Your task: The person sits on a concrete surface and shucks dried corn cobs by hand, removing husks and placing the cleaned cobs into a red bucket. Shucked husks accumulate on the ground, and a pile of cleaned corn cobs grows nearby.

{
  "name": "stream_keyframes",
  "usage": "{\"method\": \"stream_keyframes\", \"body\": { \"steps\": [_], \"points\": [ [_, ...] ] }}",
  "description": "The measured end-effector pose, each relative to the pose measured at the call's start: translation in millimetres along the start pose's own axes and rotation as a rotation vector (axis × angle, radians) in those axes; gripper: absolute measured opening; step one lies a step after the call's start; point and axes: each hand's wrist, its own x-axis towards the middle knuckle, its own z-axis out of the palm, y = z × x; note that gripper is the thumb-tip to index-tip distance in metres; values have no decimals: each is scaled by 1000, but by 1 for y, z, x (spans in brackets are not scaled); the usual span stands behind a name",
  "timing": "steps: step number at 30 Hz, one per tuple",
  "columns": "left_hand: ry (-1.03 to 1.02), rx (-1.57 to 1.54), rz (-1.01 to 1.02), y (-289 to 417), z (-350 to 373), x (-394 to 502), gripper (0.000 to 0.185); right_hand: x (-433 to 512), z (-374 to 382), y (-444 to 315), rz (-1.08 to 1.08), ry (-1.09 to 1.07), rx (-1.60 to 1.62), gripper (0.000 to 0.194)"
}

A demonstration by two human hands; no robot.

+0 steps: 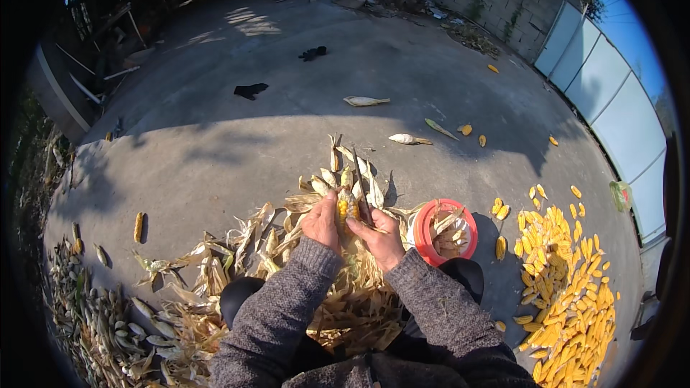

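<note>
My left hand point(322, 222) grips the left side of a partly husked corn cob point(344, 209), whose yellow kernels show between my hands. My right hand point(380, 238) is closed round the lower end of a dark, thin pointed tool point(362, 188) that stands nearly upright; its exact kind I cannot tell. The right thumb rests against the cob's lower right side. Pale dry husks point(356, 291) lie below and around both hands, and several unhusked ears point(323, 180) lie just beyond them.
To the right stand a red-rimmed bucket point(473, 237) holding husks and a large heap of yellow cobs point(566, 291). Unhusked ears point(108, 323) are piled at lower left. Two dark gloves point(250, 90), a few ears and loose cobs lie on the concrete. A metal gate point(604, 75) borders the right.
</note>
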Motion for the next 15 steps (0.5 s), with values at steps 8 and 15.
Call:
{"method": "stream_keyframes", "body": {
  "steps": [8, 15],
  "points": [
    [-6, -413, -98, 15, 14, -2, 30, -3, 3, -16, 149, 159, 133, 10],
    [-119, 61, -205, 25, 2, 1, 13, 8, -21, -21, 197, 240, 331, 10]
  ]
}}
